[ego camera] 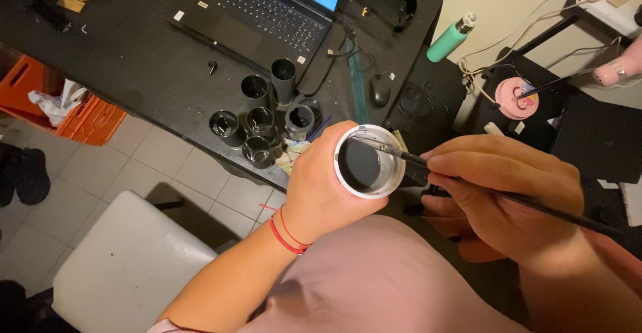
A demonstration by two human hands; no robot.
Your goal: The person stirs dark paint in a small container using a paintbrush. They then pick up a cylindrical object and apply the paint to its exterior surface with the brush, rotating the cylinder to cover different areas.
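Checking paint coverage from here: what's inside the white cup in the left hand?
Inside the white cup the wall and bottom look black, and the brush tip from the right hand rests at its rim. The left hand covers the cup's outside.

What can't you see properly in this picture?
Head view:
- Outside of the white tube: wrapped by the left hand.
- Brush tip: lost against the tube's black inside.
- Laptop screen: cut off by the top edge.
- Small black cylinders: contents too dark to tell.
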